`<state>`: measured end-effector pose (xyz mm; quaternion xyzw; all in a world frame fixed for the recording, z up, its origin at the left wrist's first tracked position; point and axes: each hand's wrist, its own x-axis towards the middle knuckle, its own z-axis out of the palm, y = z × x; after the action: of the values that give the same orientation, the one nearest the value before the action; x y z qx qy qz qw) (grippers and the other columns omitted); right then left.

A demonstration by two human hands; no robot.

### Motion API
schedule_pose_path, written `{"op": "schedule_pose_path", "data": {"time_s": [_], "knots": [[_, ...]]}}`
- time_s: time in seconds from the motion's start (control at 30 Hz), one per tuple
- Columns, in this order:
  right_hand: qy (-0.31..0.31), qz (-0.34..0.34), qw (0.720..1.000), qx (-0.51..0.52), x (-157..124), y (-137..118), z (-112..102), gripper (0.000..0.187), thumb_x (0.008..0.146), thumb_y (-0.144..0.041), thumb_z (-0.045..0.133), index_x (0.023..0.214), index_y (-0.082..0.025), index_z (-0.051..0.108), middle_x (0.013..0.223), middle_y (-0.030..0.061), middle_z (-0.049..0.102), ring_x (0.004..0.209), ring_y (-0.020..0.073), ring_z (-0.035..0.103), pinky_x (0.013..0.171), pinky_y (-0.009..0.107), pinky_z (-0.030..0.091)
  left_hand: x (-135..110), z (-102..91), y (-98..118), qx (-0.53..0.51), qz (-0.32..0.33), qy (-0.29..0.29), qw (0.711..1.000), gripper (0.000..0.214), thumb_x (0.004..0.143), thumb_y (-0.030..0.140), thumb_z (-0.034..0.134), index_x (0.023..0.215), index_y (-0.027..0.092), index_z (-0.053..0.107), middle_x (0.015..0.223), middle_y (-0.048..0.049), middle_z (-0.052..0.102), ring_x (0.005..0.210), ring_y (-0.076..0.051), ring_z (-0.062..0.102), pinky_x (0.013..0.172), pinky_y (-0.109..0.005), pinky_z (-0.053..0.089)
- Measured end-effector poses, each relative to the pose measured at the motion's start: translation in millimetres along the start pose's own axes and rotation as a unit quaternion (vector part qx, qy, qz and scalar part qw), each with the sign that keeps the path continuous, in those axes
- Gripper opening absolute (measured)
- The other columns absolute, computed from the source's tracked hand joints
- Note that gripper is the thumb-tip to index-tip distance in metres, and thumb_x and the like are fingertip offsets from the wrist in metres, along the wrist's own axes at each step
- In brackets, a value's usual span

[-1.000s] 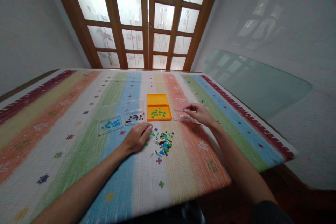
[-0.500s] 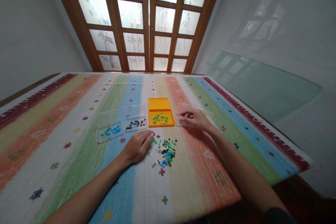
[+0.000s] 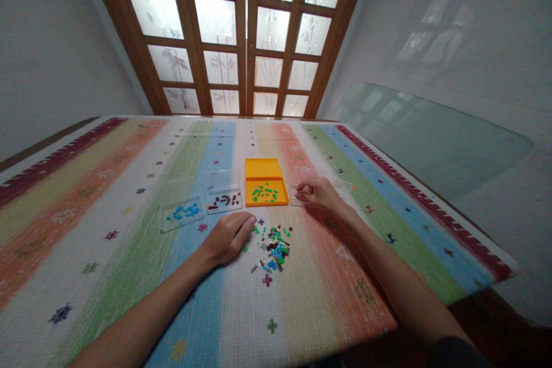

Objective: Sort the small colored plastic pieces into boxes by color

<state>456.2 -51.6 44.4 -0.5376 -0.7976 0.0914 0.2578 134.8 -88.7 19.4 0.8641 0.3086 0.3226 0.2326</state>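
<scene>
My right hand (image 3: 318, 192) hovers over a clear plastic box (image 3: 295, 202) on the right, its fingertips pinched together low inside the rim. Whatever they hold is too small to make out. Loosely curled, my left hand (image 3: 229, 236) rests on the cloth at the left edge of a mixed pile of small building bricks (image 3: 278, 250) in green, blue, brown and pale colours. An open orange case (image 3: 266, 203) with green bricks (image 3: 264, 191) stands between and beyond my hands. The inside of my left hand is hidden.
Left of the case are a clear box (image 3: 224, 210) of dark brown bricks and another clear box (image 3: 181, 226) of blue bricks, lids open behind them. A striped tablecloth (image 3: 129, 276) covers the table. Behind it stand glazed wooden doors (image 3: 248, 40); a wall (image 3: 431, 98) rises on the right.
The view has tilted very slightly. My right hand stays over the right-hand clear box with its fingers pinched, and my left hand keeps its place beside the pile.
</scene>
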Motion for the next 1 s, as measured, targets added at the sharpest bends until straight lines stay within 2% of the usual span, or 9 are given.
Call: {"op": "schedule_pose_path", "data": {"time_s": [0.2, 0.33, 0.47, 0.57, 0.8, 1.0], "knots": [[-0.010, 0.018, 1.000, -0.008, 1, 1, 4, 0.007, 0.077, -0.019, 0.071, 0.082, -0.017, 0.076, 0.071, 0.0039, 0.069, 0.062, 0.0154, 0.057, 0.062, 0.026, 0.038, 1, 0.9, -1, 0.009, -0.001, -0.010, 1.000, 0.043, 0.107, 0.037, 0.032, 0.089, 0.019, 0.067, 0.087, -0.0066, 0.073, 0.079, -0.018, 0.066, 0.077, -0.031, 0.052], [-0.013, 0.014, 1.000, -0.014, 0, -1, -6, 0.007, 0.077, -0.022, 0.073, 0.082, -0.018, 0.075, 0.069, 0.0027, 0.067, 0.061, 0.0148, 0.054, 0.062, 0.026, 0.037, 1, 0.8, -2, 0.010, 0.011, -0.008, 1.000, 0.043, 0.107, 0.037, 0.031, 0.088, 0.019, 0.066, 0.085, -0.0059, 0.072, 0.078, -0.018, 0.066, 0.076, -0.030, 0.051], [0.012, -0.010, 1.000, -0.011, -4, -7, -20, 0.010, 0.081, -0.024, 0.069, 0.084, -0.017, 0.075, 0.072, 0.0035, 0.066, 0.062, 0.0146, 0.053, 0.062, 0.027, 0.036, 1, -0.1, -2, 0.013, 0.019, -0.003, 1.000, 0.044, 0.108, 0.037, 0.030, 0.088, 0.019, 0.065, 0.083, -0.0053, 0.070, 0.075, -0.018, 0.065, 0.075, -0.029, 0.051], [0.012, -0.027, 0.999, -0.015, -5, -10, -21, 0.013, 0.085, -0.023, 0.065, 0.086, -0.017, 0.076, 0.076, 0.0052, 0.068, 0.063, 0.0152, 0.054, 0.062, 0.027, 0.037, 1, -0.5, 0, 0.012, 0.018, -0.003, 1.000, 0.044, 0.108, 0.036, 0.030, 0.087, 0.019, 0.064, 0.081, -0.0051, 0.070, 0.073, -0.017, 0.064, 0.073, -0.029, 0.050], [-0.048, 0.065, 0.987, -0.136, 1, -11, 0, 0.018, 0.083, -0.018, 0.062, 0.086, -0.015, 0.080, 0.083, 0.0112, 0.075, 0.071, 0.0198, 0.063, 0.063, 0.028, 0.039, 2, -1.1, 1, 0.013, 0.017, -0.011, 1.000, 0.044, 0.108, 0.037, 0.029, 0.085, 0.018, 0.062, 0.079, -0.0048, 0.068, 0.071, -0.017, 0.062, 0.070, -0.030, 0.049], [-0.093, 0.099, 0.978, -0.158, 3, -19, 2, 0.024, 0.085, -0.017, 0.058, 0.092, -0.015, 0.081, 0.088, 0.0114, 0.077, 0.074, 0.0193, 0.065, 0.066, 0.027, 0.040, 2, -0.9, 1, 0.021, 0.019, -0.015, 0.999, 0.046, 0.108, 0.038, 0.028, 0.080, 0.018, 0.059, 0.074, -0.0034, 0.063, 0.067, -0.016, 0.058, 0.068, -0.029, 0.047]]}}
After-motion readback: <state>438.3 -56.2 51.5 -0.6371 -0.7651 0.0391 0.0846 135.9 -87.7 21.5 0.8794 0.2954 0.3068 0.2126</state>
